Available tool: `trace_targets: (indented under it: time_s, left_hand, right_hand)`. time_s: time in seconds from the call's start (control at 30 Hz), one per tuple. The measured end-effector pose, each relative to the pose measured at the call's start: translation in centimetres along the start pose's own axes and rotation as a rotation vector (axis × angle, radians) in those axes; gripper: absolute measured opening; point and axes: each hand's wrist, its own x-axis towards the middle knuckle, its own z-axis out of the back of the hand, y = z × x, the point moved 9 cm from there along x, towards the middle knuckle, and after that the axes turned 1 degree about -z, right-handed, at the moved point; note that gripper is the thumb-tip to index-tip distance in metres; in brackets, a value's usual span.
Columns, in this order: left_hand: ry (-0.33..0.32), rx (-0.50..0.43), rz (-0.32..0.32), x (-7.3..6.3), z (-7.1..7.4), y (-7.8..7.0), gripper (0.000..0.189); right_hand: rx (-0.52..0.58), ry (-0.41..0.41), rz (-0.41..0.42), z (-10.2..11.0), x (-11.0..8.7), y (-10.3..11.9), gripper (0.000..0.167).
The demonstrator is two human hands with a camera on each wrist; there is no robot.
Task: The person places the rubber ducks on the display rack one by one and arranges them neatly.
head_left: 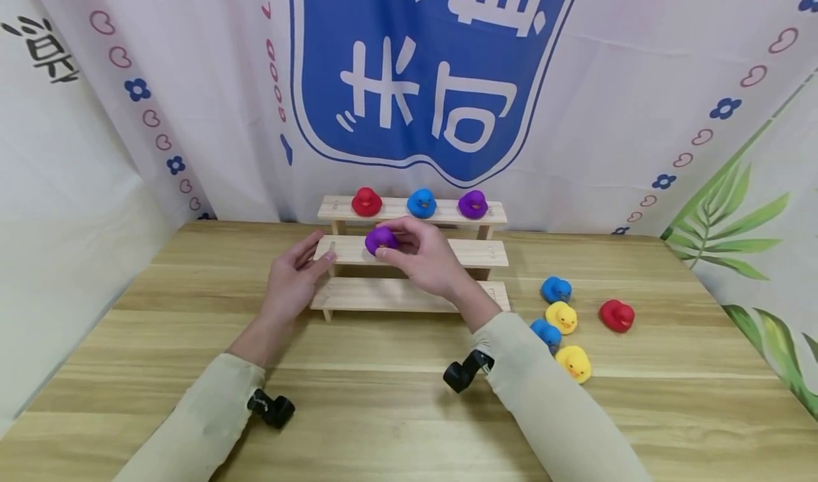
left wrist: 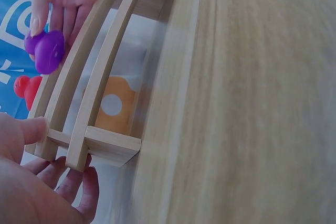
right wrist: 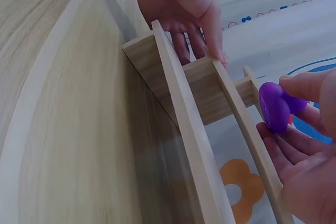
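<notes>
The purple duck [head_left: 380, 241] is pinched between the thumb and fingers of the right hand [head_left: 424, 255], at the middle tier of the wooden stand [head_left: 361, 294] and to the right of the left hand [head_left: 292, 272]. The left hand grips the stand's near end, thumb on the tier and fingers curled around beneath.

The tier is narrow, so a tilted or off-centre release could let the duck topple over the edge. The red duck [head_left: 366, 202] and blue duck [head_left: 422, 204] sit on the top tier just beyond the right hand; raised knuckles might knock them. A tug from the left hand could rock the whole stand. The right sleeve [head_left: 552, 397] lies close to loose ducks on the tabletop [head_left: 358, 411] and may sweep one aside.

The duck's base is hidden by the fingers, so I cannot tell whether it touches the wood. The right hand and wrist cover parts of the lower tiers, and the sleeve partly hides a loose blue duck [head_left: 546, 334]. Both wrist views cut off the hands at the frame edge.
</notes>
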Motion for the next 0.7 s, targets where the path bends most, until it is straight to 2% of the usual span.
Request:
trace_targets:
  time_s: [0.27, 0.7]
  left_hand:
    - [-0.001, -0.001, -0.005, 0.1, -0.2, 0.0, 0.068]
    - [0.005, 0.013, -0.009, 0.2, 0.0, 0.0, 0.068]
  right_hand:
    - [-0.016, 0.004, 0.002, -0.8, 0.5, 0.2, 0.039]
    - [-0.104, 0.008, 0.008, -2.2, 1.5, 0.8, 0.037]
